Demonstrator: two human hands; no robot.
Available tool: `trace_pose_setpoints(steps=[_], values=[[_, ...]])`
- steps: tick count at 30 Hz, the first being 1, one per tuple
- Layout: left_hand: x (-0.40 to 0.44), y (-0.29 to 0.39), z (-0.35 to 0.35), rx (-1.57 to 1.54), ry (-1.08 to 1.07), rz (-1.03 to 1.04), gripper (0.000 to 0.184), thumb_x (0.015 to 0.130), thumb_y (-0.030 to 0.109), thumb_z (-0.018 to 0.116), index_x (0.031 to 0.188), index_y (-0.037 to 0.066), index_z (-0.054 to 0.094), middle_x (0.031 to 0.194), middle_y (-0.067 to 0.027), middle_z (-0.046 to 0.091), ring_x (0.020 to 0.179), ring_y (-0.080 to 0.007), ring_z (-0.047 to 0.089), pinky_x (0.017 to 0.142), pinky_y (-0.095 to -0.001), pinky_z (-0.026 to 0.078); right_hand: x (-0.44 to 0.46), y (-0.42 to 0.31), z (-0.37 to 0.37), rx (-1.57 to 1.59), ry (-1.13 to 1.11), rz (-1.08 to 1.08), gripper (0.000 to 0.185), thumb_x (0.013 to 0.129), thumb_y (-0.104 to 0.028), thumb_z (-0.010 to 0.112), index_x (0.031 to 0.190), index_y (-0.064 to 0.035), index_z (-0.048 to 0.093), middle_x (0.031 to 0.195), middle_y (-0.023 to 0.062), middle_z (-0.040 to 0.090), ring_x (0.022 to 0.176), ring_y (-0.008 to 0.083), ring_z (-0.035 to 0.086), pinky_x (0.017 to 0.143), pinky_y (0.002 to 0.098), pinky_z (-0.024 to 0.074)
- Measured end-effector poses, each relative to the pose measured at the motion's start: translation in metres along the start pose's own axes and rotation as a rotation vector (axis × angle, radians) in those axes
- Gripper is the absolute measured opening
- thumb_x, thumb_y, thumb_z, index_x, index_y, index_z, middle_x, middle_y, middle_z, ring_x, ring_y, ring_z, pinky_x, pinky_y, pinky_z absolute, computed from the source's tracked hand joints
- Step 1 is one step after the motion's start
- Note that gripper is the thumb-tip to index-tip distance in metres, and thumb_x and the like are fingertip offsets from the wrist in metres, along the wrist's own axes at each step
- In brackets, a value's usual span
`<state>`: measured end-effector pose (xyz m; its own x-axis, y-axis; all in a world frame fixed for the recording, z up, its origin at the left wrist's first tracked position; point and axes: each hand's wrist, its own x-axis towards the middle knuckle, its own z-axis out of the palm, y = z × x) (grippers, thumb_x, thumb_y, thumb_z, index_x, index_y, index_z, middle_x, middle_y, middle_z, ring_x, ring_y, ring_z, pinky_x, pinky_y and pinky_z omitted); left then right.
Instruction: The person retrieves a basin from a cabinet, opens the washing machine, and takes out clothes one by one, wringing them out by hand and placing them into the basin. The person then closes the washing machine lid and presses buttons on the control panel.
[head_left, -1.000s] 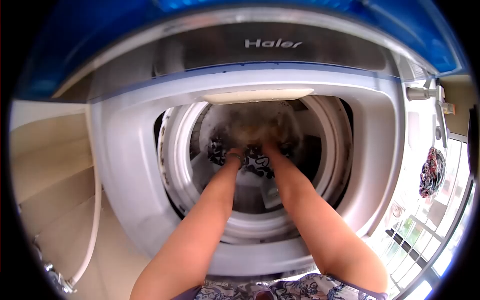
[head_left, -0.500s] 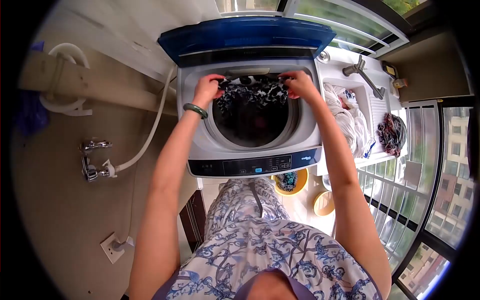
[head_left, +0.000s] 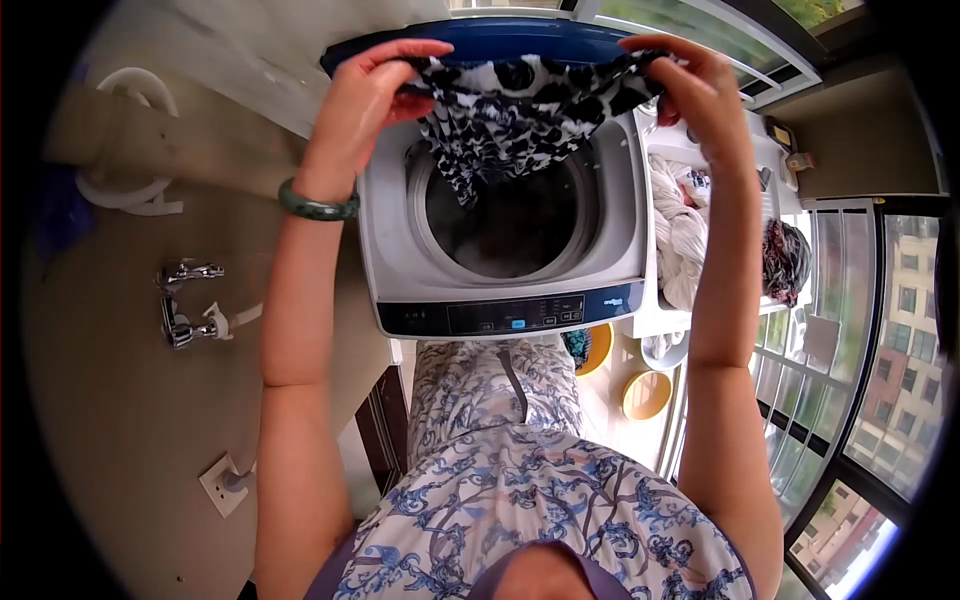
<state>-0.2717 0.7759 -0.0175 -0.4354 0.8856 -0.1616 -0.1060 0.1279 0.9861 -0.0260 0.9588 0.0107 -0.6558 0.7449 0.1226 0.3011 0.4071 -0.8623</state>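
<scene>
A black-and-white patterned garment hangs stretched between my hands, above the drum of a top-loading washing machine. My left hand, with a dark green bangle at its wrist, pinches the garment's upper left corner. At the upper right corner, my right hand has its fingers closed on the cloth. The garment's lower end dangles over the dark drum opening. Behind it the blue lid is raised, and the cloth and hands partly cover it.
To the right, a white sink holds white laundry; a dark bundled cloth lies beside it. Yellow basins stand on the floor. A wall tap is at left, and windows line the right side.
Both hands have risen out of the machine opening and spread farther apart. The garment has come up with them, stretched wider and lifted above the drum.
</scene>
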Motion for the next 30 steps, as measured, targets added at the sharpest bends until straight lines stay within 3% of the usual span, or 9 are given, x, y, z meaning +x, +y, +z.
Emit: trace_pose_setpoints(steps=[5, 6, 9, 15, 21, 24, 25, 27, 30], values=[[0.067, -0.245, 0.010, 0.134, 0.074, -0.284, 0.035, 0.077, 0.001, 0.050, 0.108, 0.006, 0.066, 0.074, -0.0039, 0.062, 0.058, -0.0129, 0.059, 0.052, -0.0249, 0.048, 0.000, 0.220, 0.147, 0.001, -0.144, 0.423, 0.037, 0.081, -0.009, 0.049, 0.114, -0.0093, 0.065, 0.058, 0.0093, 0.061, 0.048, 0.0150, 0.062, 0.047, 0.0281, 0.0532], [0.076, -0.316, 0.011, 0.277, 0.076, -0.339, 0.036, 0.075, 0.003, 0.051, 0.108, 0.008, 0.067, 0.076, -0.0102, 0.066, 0.058, -0.0178, 0.063, 0.056, -0.0295, 0.051, -0.008, 0.273, 0.180, 0.005, -0.215, 0.583, 0.039, 0.081, -0.007, 0.048, 0.116, -0.0101, 0.064, 0.061, 0.0113, 0.063, 0.053, 0.0180, 0.065, 0.048, 0.0296, 0.0550], [0.079, -0.433, 0.010, 0.676, 0.077, -0.562, 0.040, 0.074, 0.004, 0.054, 0.110, 0.013, 0.067, 0.109, -0.0136, 0.065, 0.109, -0.0299, 0.058, 0.096, -0.0384, 0.044, -0.038, 0.372, 0.239, -0.115, -0.117, 0.931, 0.041, 0.080, -0.004, 0.047, 0.116, -0.0128, 0.064, 0.064, 0.0123, 0.065, 0.054, 0.0194, 0.066, 0.050, 0.0310, 0.0560], [0.064, -0.270, -0.014, 0.134, 0.103, -0.228, 0.038, 0.080, 0.000, 0.047, 0.112, 0.008, 0.064, 0.079, -0.0057, 0.060, 0.057, -0.0116, 0.059, 0.054, -0.0246, 0.051, -0.020, 0.240, 0.121, -0.268, -0.277, 0.305, 0.029, 0.079, -0.007, 0.052, 0.102, -0.0108, 0.069, 0.065, 0.0116, 0.066, 0.056, 0.0201, 0.066, 0.064, 0.0326, 0.0549], [0.019, 0.002, -0.008, 0.117, 0.015, 0.157, 0.043, 0.086, 0.001, 0.038, 0.119, 0.012, 0.062, 0.084, 0.0031, 0.059, 0.074, -0.0037, 0.054, 0.069, -0.0206, 0.050, 0.006, 0.016, -0.010, -0.165, -0.045, -0.031, 0.024, 0.077, -0.014, 0.058, 0.097, -0.0039, 0.067, 0.065, 0.0093, 0.065, 0.054, 0.0155, 0.065, 0.053, 0.0275, 0.0511], [0.009, 0.045, -0.005, 0.132, -0.091, 0.197, 0.042, 0.088, 0.001, 0.037, 0.120, 0.011, 0.062, 0.086, 0.0028, 0.060, 0.077, -0.0048, 0.056, 0.073, -0.0217, 0.050, 0.025, 0.004, -0.008, -0.297, 0.051, -0.141, 0.022, 0.079, -0.018, 0.058, 0.094, -0.0052, 0.068, 0.063, 0.0094, 0.063, 0.047, 0.0158, 0.061, 0.053, 0.0280, 0.0515], [0.008, 0.056, -0.005, 0.209, -0.086, 0.293, 0.041, 0.088, 0.002, 0.038, 0.119, 0.013, 0.063, 0.088, 0.0022, 0.061, 0.079, -0.0056, 0.057, 0.076, -0.0230, 0.050, 0.033, -0.009, -0.023, -0.264, -0.083, -0.009, 0.030, 0.081, -0.022, 0.060, 0.106, -0.0068, 0.065, 0.075, 0.0091, 0.066, 0.065, 0.0158, 0.065, 0.067, 0.0274, 0.0526], [0.004, 0.076, -0.008, 0.202, -0.078, 0.300, 0.043, 0.088, 0.002, 0.039, 0.125, 0.013, 0.058, 0.093, 0.0001, 0.063, 0.081, -0.0065, 0.058, 0.076, -0.0245, 0.050, 0.031, -0.037, -0.024, -0.116, -0.036, -0.049, 0.018, 0.077, -0.004, 0.050, 0.085, -0.0006, 0.065, 0.069, 0.0072, 0.063, 0.056, 0.0127, 0.059, 0.048, 0.0268, 0.0471], [0.010, 0.064, 0.015, -0.006, -0.220, 0.252, 0.046, 0.089, 0.003, 0.040, 0.133, 0.014, 0.050, 0.090, 0.0001, 0.062, 0.081, -0.0077, 0.058, 0.076, -0.0259, 0.051, 0.039, -0.035, 0.008, -0.170, -0.066, -0.182, 0.017, 0.075, -0.008, 0.055, 0.087, -0.0003, 0.065, 0.065, 0.0065, 0.062, 0.055, 0.0144, 0.059, 0.049, 0.0286, 0.0476]])
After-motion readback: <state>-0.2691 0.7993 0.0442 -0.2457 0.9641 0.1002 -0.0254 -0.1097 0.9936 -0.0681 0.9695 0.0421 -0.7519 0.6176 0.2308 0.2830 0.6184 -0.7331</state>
